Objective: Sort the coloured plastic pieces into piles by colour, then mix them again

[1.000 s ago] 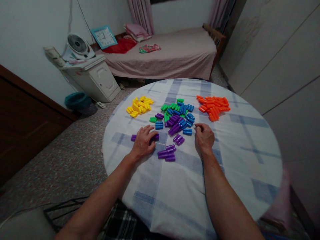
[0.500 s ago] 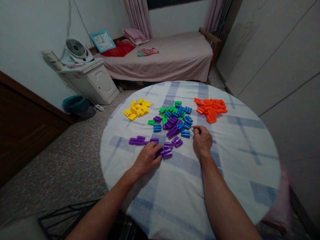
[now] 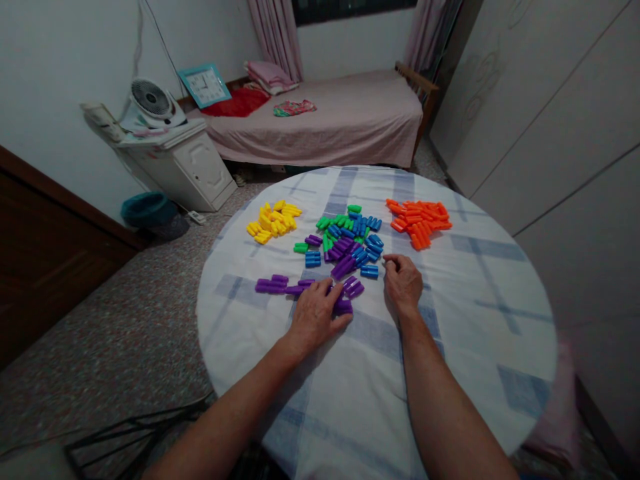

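Observation:
My left hand lies palm down over a small cluster of purple plastic pieces on the round table, fingers curled around them. A row of purple pieces lies to its left. My right hand rests loosely curled just right of the mixed pile of blue, green and purple pieces, fingertips pinched together near a blue piece; whether it holds anything I cannot see.
A yellow pile lies at the far left of the table, an orange pile at the far right. Beyond stand a bed, a white cabinet with a fan and a teal bin.
My left hand slid right from the purple row at the left onto the purple cluster nearer the middle. My right hand stayed almost still.

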Demonstrator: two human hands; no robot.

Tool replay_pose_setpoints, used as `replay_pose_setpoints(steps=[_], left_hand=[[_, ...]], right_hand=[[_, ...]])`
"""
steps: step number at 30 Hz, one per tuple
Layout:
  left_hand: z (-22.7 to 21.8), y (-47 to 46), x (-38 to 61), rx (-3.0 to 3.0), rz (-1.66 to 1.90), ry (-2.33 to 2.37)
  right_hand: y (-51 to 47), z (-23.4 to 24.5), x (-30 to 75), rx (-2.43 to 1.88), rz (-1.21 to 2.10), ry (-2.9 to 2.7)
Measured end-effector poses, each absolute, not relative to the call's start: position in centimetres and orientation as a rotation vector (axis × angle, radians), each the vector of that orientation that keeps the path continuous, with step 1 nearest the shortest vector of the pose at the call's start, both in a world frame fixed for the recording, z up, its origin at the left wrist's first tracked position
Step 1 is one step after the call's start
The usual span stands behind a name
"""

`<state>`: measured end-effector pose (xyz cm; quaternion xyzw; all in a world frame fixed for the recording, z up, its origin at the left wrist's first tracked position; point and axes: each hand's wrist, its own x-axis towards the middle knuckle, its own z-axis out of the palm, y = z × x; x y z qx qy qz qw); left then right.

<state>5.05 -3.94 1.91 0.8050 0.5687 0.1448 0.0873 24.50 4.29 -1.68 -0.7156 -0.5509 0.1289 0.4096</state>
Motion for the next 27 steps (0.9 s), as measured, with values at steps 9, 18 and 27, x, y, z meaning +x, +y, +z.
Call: replay_pose_setpoints(steps=[9,18,27], left_hand=[[2.5,-3.7,1.0,2.595,0.409,1.59],[0.6,-4.5,-2.9,2.233,0.577,2.21],[1.1,-2.5,-2.1,2.232,0.704,2.203]], right_hand=[[4.3,-1.9,24.6,-1.81,0.323,-1.396],[4.2,-1.5,24.5,-1.824,0.317,-1.396],[4.3,-1.6,24.6,-1.834,0.318,-1.401]])
